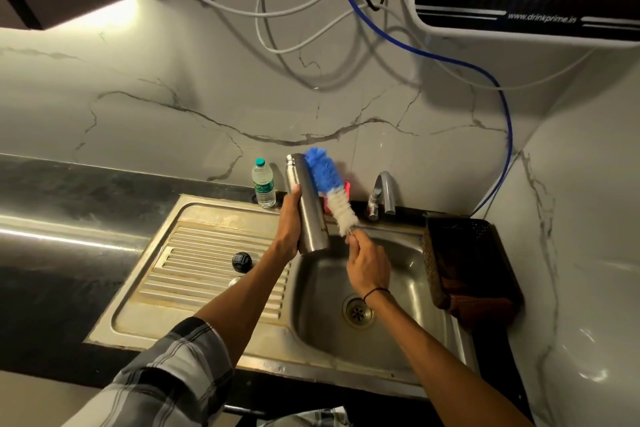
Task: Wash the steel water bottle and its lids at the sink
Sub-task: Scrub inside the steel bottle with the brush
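Above the stainless steel sink basin, the left hand grips an uncapped cylindrical steel water bottle, held upright with a slight tilt. Just beside it, the right hand pinches the handle of a fluffy blue-and-white bottle brush, whose bristles lie against the bottle's side. Left of both hands, a round black lid rests on the ribbed drainboard.
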